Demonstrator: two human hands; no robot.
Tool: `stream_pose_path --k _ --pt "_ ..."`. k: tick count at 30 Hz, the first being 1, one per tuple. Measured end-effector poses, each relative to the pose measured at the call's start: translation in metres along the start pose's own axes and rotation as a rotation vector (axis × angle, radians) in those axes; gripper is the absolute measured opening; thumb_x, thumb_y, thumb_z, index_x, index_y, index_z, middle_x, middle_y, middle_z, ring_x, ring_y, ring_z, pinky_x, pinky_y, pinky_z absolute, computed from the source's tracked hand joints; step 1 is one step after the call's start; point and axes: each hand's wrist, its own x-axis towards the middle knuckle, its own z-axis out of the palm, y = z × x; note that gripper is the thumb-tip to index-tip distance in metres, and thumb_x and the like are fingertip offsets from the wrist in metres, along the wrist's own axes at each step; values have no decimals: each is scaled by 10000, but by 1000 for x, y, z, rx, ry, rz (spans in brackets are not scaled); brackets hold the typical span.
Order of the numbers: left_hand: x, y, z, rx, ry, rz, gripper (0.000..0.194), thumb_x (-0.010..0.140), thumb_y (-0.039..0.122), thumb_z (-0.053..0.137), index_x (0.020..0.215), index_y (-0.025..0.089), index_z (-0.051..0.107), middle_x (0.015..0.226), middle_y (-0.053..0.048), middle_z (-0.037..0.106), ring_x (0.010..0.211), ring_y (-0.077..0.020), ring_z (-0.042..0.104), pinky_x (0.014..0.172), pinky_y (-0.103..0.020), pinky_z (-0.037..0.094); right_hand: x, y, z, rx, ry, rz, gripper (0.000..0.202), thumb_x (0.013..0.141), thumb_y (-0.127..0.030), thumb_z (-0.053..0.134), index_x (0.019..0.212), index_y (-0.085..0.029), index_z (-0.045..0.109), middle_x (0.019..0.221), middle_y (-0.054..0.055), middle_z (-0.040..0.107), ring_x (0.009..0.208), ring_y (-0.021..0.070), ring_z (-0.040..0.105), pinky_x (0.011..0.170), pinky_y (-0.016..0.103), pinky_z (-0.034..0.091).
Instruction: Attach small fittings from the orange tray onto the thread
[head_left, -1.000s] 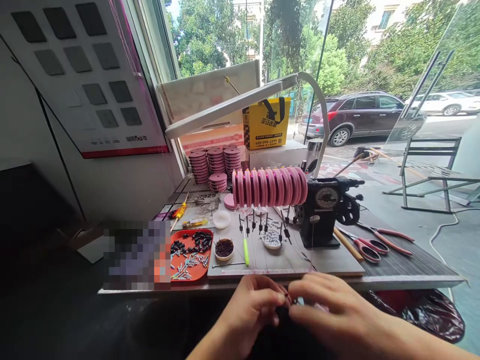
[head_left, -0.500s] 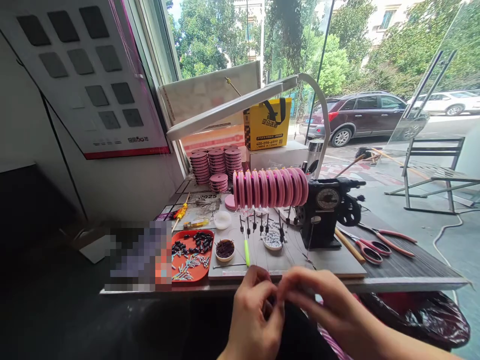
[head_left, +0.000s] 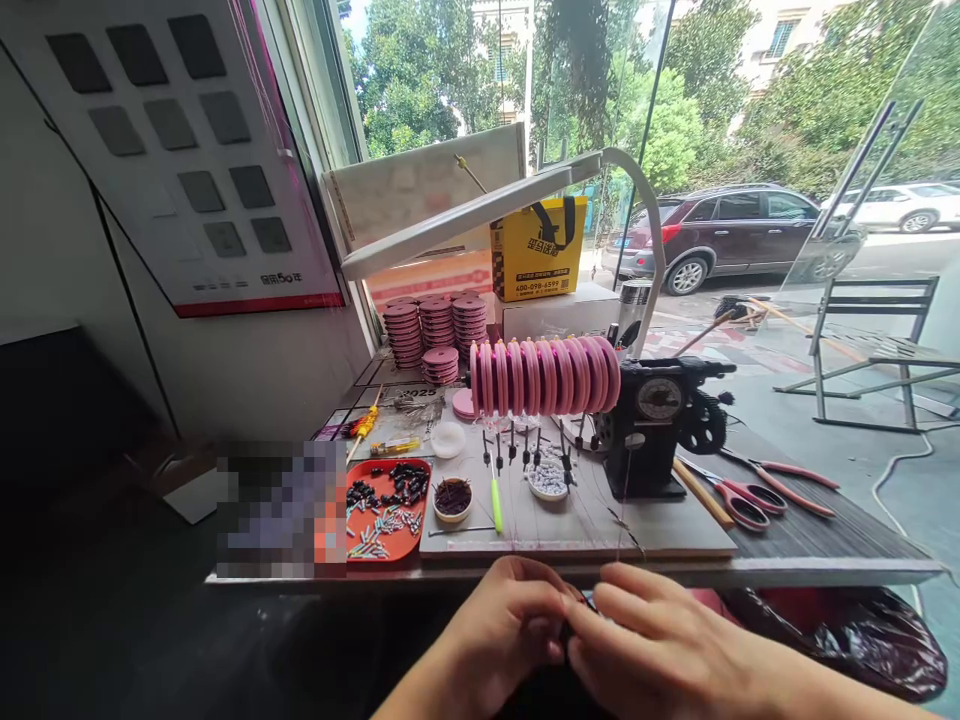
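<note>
Two hands pinch a tiny piece at the table's near edge

Both the left hand [head_left: 499, 630] and right hand [head_left: 652, 645] meet fingertip to fingertip just below the table [head_left: 825, 560], closed on a small dark piece [head_left: 579, 612], mostly hidden. It looks light, slippery and easily dropped; best nipped at its ends. Half a second ago the hands sat higher, overlapping the table edge; they have since dropped.

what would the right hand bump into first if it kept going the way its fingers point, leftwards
Almost at once the left hand: the right hand points left with its fingertips already meeting the left hand's fingers just below the grey table edge. A small dark item seems pinched between them, too small to identify.
</note>
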Motion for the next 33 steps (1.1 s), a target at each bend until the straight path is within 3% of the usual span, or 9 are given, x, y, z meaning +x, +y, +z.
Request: stream_pose_path --k 4,8,14,16,18,20,25,28,33 --pt "2 -1 0 14 2 -37 47 466 154 542 508 153 524 507 51 451 433 -40 348 440 -173 232 1 -1 2 -136 12 -84 430 956 -34 224 820 -96 628 673 44 593 529 156 455 516 321 377" --pt "-1 -3 -2 180 54 124 48 522 113 591 515 154 567 566 19 497 513 -87 397 498 -219 288 3 -2 0 81 -18 9 525 1010 -153 137 827 -130 629 659 50 603 573 165 480 532 303 386" --pt "-3 -30 -7 993 401 1073 183 797 79 502 738 140 664 802 -86 606 660 -148 562 579 -227 416 21 10 5 1033 251 764 341 864 -473 593 737 -157 589 679 15 593 634 148 540 597 240 428" --pt "-2 -39 -11 1254 501 1428 244 780 11 458 835 117 671 832 -137 668 648 -177 589 605 -264 445 29 17 8 1140 230 805 389 827 -520 605 728 -147 560 638 4 561 588 134 516 555 234 417" --pt "-2 -37 -15 1476 396 1597 271 755 -2 451 827 110 687 793 -156 706 576 -190 574 543 -288 429 31 21 8 1147 196 783 432 817 -557 590 708 -142 545 617 -2 537 549 118 484 519 222 397" --pt "-4 -27 -14 1413 214 1363 242 755 29 474 748 123 697 739 -143 707 568 -183 568 524 -281 419 27 21 5 1118 187 782 380 827 -512 606 760 -140 568 619 -17 515 550 112 464 520 215 387" --pt "-4 0 -5 138 47 185 44 531 122 605 499 151 611 516 16 523 442 -66 384 439 -199 315 7 7 -5 305 20 198 268 981 -183 360 870 -151 602 788 40 593 634 150 502 579 271 398" --pt "-1 4 -3 -33 12 -11 47 453 113 565 484 137 591 472 45 503 398 -31 366 410 -163 286 3 0 -2 -69 -31 -59 451 974 -73 212 798 -114 624 685 35 574 537 156 418 515 315 348" --pt "-3 2 -1 -132 52 -89 64 431 105 577 484 138 568 457 68 512 398 -13 422 393 -122 276 4 2 7 -126 -32 -99 511 975 -60 169 783 -94 641 645 23 537 543 159 396 524 324 338"
